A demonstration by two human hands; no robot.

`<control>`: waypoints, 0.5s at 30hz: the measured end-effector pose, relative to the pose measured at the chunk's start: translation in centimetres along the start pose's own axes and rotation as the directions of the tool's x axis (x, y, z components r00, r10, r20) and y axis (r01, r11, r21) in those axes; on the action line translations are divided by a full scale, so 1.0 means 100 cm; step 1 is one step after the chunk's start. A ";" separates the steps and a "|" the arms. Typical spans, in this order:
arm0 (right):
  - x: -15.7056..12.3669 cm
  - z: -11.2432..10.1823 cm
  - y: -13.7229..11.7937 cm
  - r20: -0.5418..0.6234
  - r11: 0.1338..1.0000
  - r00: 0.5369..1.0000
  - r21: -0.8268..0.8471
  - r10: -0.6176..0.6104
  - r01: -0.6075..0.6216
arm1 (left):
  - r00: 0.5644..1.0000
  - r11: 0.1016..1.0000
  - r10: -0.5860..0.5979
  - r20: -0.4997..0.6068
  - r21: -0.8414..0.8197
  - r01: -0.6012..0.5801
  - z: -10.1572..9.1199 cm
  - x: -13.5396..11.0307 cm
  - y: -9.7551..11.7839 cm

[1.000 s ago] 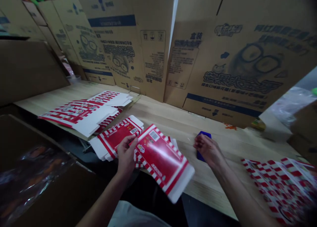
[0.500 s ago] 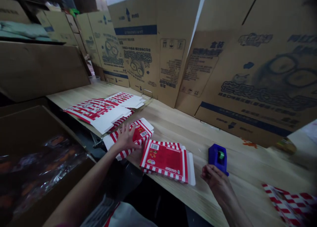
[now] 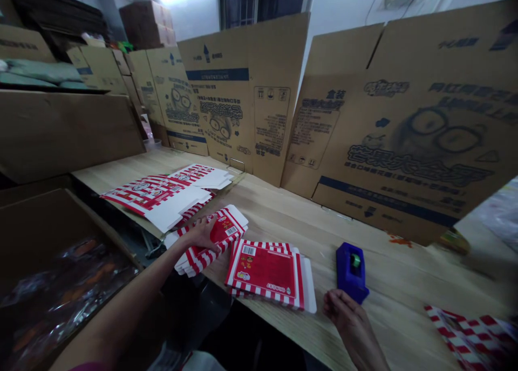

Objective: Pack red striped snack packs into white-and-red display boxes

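Observation:
My left hand (image 3: 200,234) lies over a red-and-white striped candy-style box (image 3: 231,220), its fingers on the top face and its thumb along the near side. Layered striped edges show beneath that box. Beside it, a small stack of similar boxes (image 3: 267,271) lies flat, a white end flap pointing right. My right hand (image 3: 343,309) is closed in a pinch between this stack and a blue tape dispenser (image 3: 350,271) with a green core. Whatever is between those fingertips is too small to make out.
Flat striped carton blanks (image 3: 162,196) lie on the wooden table (image 3: 279,214) at the left. Printed cardboard sheets (image 3: 388,128) wall its back. An open carton (image 3: 76,225) with plastic-wrapped items stands lower left. More striped packaging (image 3: 469,333) is at the right.
The view has tilted up, so the scene sits lower. My left hand's spread fingers have drawn closer together on the box. My right hand stays pinched near the dispenser.

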State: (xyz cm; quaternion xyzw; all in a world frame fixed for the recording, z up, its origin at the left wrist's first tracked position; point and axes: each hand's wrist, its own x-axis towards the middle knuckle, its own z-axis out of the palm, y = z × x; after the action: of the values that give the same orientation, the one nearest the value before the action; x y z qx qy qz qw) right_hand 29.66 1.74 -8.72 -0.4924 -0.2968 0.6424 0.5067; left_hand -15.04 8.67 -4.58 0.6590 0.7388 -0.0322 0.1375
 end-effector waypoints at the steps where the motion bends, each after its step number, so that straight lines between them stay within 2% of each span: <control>1: -0.001 0.002 0.001 0.004 1.000 1.000 -0.005 -0.002 0.002 | 1.000 1.000 0.011 -0.004 -0.006 -0.011 0.000 0.001 -0.002; 5: -0.003 0.004 0.002 0.012 0.998 0.999 -0.055 -0.039 0.039 | 0.999 0.999 0.032 -0.044 -0.025 -0.033 -0.008 0.000 -0.006; 7: -0.005 0.006 -0.001 -0.011 0.988 0.993 -0.100 -0.115 0.114 | 0.996 1.000 0.019 -0.088 -0.023 -0.021 -0.020 -0.007 -0.004; 9: -0.010 0.013 -0.007 -0.035 0.962 0.972 -0.154 -0.233 0.225 | 0.984 0.999 0.020 -0.179 -0.028 -0.026 -0.039 -0.022 0.005; 12: -0.022 0.042 -0.020 0.039 0.913 0.938 -0.218 -0.344 0.344 | 0.932 0.988 0.089 -0.351 -0.090 -0.128 -0.067 -0.063 0.034; 15: -0.039 0.089 -0.029 0.252 0.923 0.917 -0.151 -0.309 0.353 | 0.876 0.950 0.172 -0.451 -0.158 -0.268 -0.074 -0.112 0.075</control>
State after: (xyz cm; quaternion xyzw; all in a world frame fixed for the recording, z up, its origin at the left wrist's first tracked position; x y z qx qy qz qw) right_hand 22.37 0.04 -1.85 -0.4063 -0.4921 0.5662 0.5217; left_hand -7.81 0.57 6.26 0.7109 0.6696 0.2107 0.0439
